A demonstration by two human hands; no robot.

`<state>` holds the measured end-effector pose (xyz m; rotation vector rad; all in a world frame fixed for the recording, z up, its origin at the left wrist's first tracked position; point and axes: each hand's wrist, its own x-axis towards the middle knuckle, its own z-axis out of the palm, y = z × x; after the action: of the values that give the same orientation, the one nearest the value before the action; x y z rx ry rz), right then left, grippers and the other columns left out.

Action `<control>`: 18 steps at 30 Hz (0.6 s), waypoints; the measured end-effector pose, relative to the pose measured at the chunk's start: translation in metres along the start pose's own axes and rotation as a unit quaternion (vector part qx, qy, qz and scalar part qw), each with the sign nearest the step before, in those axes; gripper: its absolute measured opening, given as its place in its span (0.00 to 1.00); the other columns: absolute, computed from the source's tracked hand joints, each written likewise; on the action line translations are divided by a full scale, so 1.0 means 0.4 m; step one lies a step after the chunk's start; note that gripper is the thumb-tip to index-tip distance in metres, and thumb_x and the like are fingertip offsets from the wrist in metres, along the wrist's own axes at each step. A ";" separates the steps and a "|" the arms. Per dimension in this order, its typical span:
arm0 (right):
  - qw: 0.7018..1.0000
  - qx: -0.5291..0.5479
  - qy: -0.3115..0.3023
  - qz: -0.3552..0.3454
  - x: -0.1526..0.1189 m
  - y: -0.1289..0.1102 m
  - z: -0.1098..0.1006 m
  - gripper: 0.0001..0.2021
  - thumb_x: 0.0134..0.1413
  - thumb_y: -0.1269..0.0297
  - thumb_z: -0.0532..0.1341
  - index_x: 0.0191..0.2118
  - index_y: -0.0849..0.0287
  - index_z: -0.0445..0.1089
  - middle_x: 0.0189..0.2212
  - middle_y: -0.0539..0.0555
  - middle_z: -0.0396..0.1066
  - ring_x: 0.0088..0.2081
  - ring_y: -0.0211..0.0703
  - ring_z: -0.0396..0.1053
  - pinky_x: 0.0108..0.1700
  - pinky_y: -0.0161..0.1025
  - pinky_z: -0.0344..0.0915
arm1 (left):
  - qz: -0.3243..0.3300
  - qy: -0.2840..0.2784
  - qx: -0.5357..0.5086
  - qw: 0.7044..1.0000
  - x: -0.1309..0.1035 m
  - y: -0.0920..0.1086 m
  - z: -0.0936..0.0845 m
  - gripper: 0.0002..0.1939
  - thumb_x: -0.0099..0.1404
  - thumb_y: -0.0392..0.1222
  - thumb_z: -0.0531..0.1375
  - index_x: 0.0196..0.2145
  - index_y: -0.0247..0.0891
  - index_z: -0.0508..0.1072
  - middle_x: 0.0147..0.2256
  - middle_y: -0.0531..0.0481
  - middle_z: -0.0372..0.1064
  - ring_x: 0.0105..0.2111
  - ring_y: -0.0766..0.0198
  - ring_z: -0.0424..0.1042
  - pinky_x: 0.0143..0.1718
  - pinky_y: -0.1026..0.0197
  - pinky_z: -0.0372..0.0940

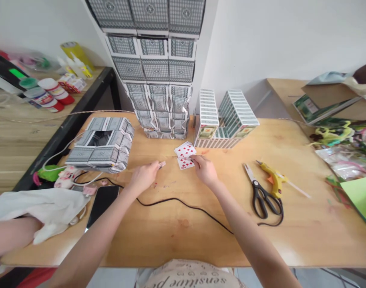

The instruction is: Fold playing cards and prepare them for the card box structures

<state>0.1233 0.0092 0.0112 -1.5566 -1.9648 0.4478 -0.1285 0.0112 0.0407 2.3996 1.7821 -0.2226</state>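
Observation:
Near the middle of the wooden table, my left hand (143,176) is closed in a pinch. A small pinkish-white piece (162,164) shows at its fingertips, too small to name with certainty. My right hand (206,170) has thumb and finger pinched at the right edge of some red diamond playing cards (186,150), which overlap on the tabletop. Behind the cards rises a tall tower (159,72) built of folded grey-patterned cards. To its right stands a U-shaped block of green-and-white card boxes (208,108). A hollow square structure (95,154) of grey cards sits left of my left hand.
Black-handled scissors (262,198) and a yellow glue gun (273,178) lie at right. The gun's black cord (183,202) crosses the table. A phone (101,204) and white cloth (51,208) lie at left, beside another person's arm (15,236). Glue bottles (45,100) stand farther back.

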 end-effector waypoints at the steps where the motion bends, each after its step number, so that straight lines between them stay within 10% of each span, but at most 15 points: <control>1: 1.000 -0.010 0.001 -0.002 0.003 -0.001 -0.001 0.14 0.58 0.71 0.49 0.42 0.56 0.70 0.39 0.56 0.73 0.40 0.45 0.70 0.41 0.38 0.65 | -0.018 0.001 0.003 1.000 0.001 -0.002 0.000 0.14 0.69 0.45 0.43 0.41 0.40 0.65 0.31 0.44 0.73 0.32 0.55 0.74 0.27 0.62 0.57; 18: 0.998 -0.035 -0.016 0.042 0.023 0.002 -0.020 0.12 0.59 0.67 0.50 0.42 0.57 0.69 0.38 0.56 0.73 0.38 0.46 0.70 0.38 0.37 0.64 | 0.018 -0.053 -0.071 0.996 -0.012 0.044 0.011 0.12 0.68 0.44 0.45 0.41 0.40 0.66 0.33 0.45 0.73 0.33 0.57 0.74 0.29 0.63 0.58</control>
<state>0.1276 0.0176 0.0191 -1.6894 -1.9637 0.4440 -0.1130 0.0006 0.0376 2.2762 1.6486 -0.2065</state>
